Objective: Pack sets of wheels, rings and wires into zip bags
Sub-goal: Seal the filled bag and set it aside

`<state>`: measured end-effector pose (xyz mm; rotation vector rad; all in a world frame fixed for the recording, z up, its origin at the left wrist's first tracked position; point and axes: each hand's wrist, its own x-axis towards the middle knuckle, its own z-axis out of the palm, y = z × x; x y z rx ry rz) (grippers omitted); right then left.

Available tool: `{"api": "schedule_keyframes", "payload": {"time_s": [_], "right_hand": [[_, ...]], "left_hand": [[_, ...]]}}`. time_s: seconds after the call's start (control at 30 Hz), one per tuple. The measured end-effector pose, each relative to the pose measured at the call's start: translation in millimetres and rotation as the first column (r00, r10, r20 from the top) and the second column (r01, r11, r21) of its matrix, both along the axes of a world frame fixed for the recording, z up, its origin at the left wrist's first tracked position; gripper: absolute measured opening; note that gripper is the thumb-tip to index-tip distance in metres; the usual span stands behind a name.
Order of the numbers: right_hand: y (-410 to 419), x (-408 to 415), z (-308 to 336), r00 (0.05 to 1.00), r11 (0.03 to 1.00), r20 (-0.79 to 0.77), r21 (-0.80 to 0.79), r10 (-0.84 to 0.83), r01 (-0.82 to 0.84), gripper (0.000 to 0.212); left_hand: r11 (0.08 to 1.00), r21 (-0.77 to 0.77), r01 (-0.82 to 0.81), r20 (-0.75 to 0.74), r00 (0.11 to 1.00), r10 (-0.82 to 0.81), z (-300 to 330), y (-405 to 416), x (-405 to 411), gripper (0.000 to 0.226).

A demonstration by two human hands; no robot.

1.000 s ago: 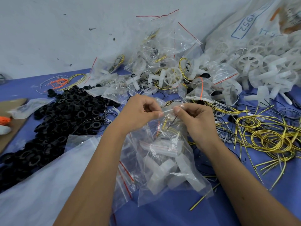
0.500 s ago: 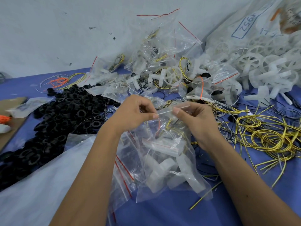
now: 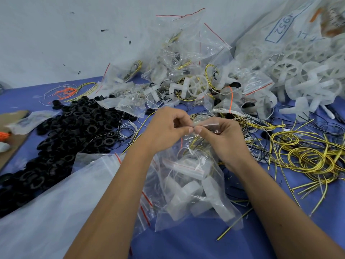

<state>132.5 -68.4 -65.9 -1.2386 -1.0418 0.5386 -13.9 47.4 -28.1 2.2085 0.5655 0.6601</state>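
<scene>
I hold a clear zip bag [image 3: 194, 195] up over the blue table, with white wheel parts and yellow wire inside it. My left hand [image 3: 168, 128] and my right hand [image 3: 222, 139] both pinch the bag's top strip, thumbs nearly touching at the middle. A heap of black rings [image 3: 71, 131] lies to the left. Loose yellow wires [image 3: 306, 156] spread to the right. White wheels [image 3: 302, 77] are piled at the back right.
Filled zip bags [image 3: 186, 71] are stacked against the wall behind my hands. Empty zip bags with red strips [image 3: 145, 204] lie under my left forearm, beside a large clear sheet [image 3: 56, 212]. Cardboard [image 3: 11, 139] sits at the left edge.
My two hands have slid closer together along the bag's top strip, so the thumbs now almost meet. The bag hangs much as before.
</scene>
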Motion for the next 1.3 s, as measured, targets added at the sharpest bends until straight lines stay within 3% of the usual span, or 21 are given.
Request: {"api": "schedule_keyframes", "payload": {"time_s": [0.5,0.73,0.8,0.87,0.93,1.0,1.1,1.2,1.3], "right_hand": [[-0.7,-1.0,-0.2,0.999,0.999,0.008,-0.028,-0.044,0.044,0.011],[-1.0,0.0,2.6,0.994,0.993,-0.029,-0.050,-0.107,0.106,0.011],[-1.1,-0.4,1.6,0.994,0.992,0.017,-0.054,-0.110,0.111,0.012],[-1.7,1.1,-0.2,0.966,0.979,0.185,-0.064,-0.179,0.194,0.008],[-2.5,3.2,-1.4,0.808,0.944,0.528,-0.032,-0.262,0.327,0.018],[-2.5,3.8,-1.9,0.651,0.935,0.712,0.025,-0.264,0.353,0.021],[-2.2,4.8,-2.4,0.643,0.938,0.717,0.041,-0.268,0.345,0.006],[-1.9,8.6,-2.6,0.729,0.938,0.620,0.033,-0.289,0.344,0.006],[-2.1,8.3,-1.8,0.748,0.940,0.605,0.000,-0.272,0.342,0.006]], "left_hand": [[1.000,-0.002,-0.023,-0.073,0.997,0.023,-3.3,12.1,-11.3,0.021],[0.995,-0.052,-0.081,-0.045,0.996,0.079,-6.9,23.4,-26.8,0.008],[0.996,-0.033,-0.081,-0.038,0.996,0.080,-6.9,22.7,-27.9,0.008],[0.998,-0.003,-0.070,-0.060,0.996,0.070,-6.1,20.7,-25.3,0.011],[0.998,0.036,-0.052,-0.081,0.995,0.055,-4.4,17.6,-21.1,0.014],[0.997,0.072,-0.023,-0.087,0.996,0.030,-1.3,13.0,-16.4,0.016],[0.998,0.047,-0.049,-0.045,0.998,0.051,-0.3,12.3,-15.8,0.012],[0.980,-0.143,-0.140,0.024,0.989,0.145,-0.5,20.8,-26.5,0.017],[0.956,-0.254,-0.144,0.079,0.982,0.169,-2.6,28.7,-37.7,0.011]]}}
